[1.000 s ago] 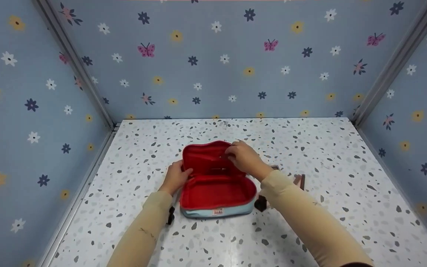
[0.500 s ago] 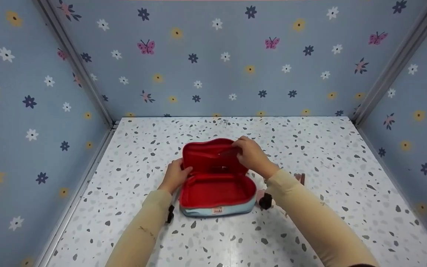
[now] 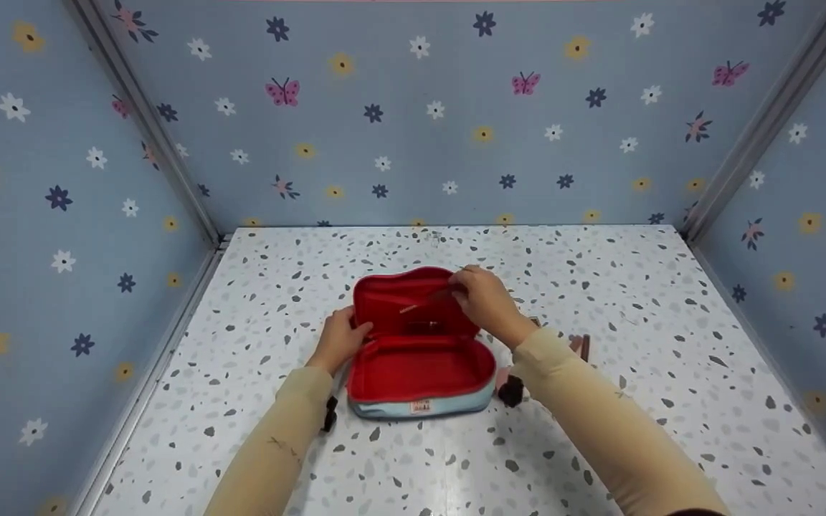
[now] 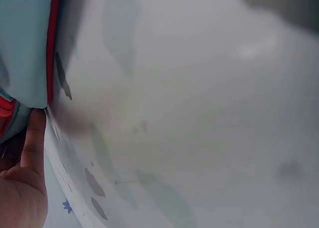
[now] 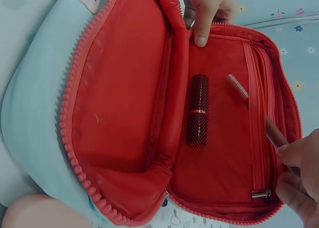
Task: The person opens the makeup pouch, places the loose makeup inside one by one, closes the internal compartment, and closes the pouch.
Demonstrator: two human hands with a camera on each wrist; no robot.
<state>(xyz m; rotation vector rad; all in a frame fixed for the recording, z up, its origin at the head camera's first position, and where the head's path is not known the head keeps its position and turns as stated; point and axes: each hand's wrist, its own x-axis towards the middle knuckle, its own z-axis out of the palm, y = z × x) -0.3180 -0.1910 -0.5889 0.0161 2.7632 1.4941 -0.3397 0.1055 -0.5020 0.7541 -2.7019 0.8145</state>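
Observation:
A light blue cosmetic bag (image 3: 420, 408) with a red lining (image 5: 119, 93) lies unzipped, its lid raised. My left hand (image 3: 339, 338) holds the lid's left edge, thumb inside and fingers behind. In the right wrist view, a dark lipstick tube (image 5: 198, 111) with a gold band sits behind the lid's mesh pocket (image 5: 224, 158). My right hand (image 5: 299, 180) pinches a slim brown cosmetic pencil (image 5: 275, 134); its pale ribbed end lies behind the mesh, through the unzipped pocket opening. The pocket's zip pull (image 5: 261, 193) is near my right fingers. The bag's main compartment shows only lining.
Right of the bag lie a black angular object (image 3: 510, 391) and brown stick-like items (image 3: 585, 347), partly covered by my right sleeve. Another black object (image 3: 329, 414) lies beside my left forearm. Flower-patterned walls (image 3: 413, 143) enclose the speckled tabletop (image 3: 599, 272).
My right hand shifted slightly right, then a little back left. The pencil's pale end now shows lower inside the mesh pocket. My left hand keeps its place on the lid.

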